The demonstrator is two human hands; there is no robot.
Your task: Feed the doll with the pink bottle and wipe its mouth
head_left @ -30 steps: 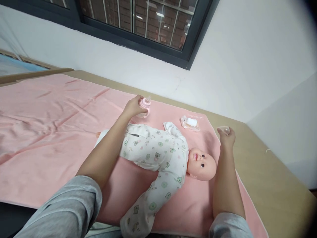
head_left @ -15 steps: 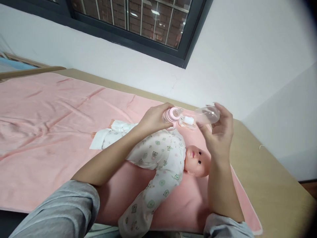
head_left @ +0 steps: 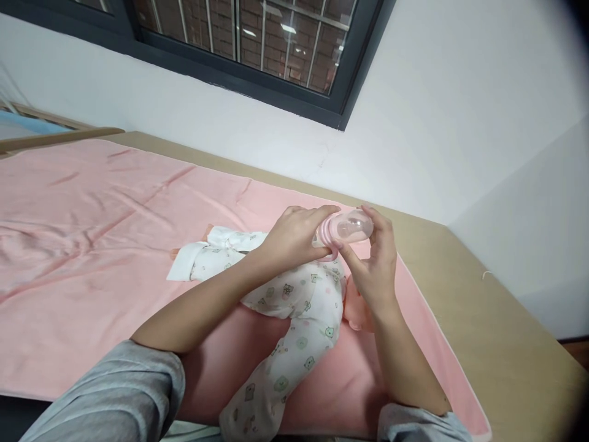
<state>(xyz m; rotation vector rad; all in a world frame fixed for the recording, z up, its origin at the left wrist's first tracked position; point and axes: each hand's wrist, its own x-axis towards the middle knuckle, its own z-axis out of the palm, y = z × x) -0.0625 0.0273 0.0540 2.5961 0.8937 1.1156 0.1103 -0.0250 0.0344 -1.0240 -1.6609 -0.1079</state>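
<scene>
My left hand (head_left: 304, 232) is wrapped round a baby bottle (head_left: 326, 233) with a pink collar, held on its side above the doll. With fingers and thumb, my right hand (head_left: 375, 255) grips the clear bottle cap (head_left: 353, 226). The cap sits over the nipple end, against the pink collar. Below lies a baby doll (head_left: 299, 294) on its back, dressed in a white outfit with small green animal prints. Its head, near my right wrist, is partly hidden by that hand and forearm.
A pink blanket (head_left: 115, 245) with some creases covers much of the wooden table (head_left: 483, 319). A white wall (head_left: 437, 123) and a dark-framed window (head_left: 340, 113) stand behind it. At the far left is a wooden rail (head_left: 59, 136).
My right hand has moved left and brought the clear cap over the bottle's nipple. The bottle has shifted slightly right and down. A small clear-and-white item behind the hands is now hidden.
</scene>
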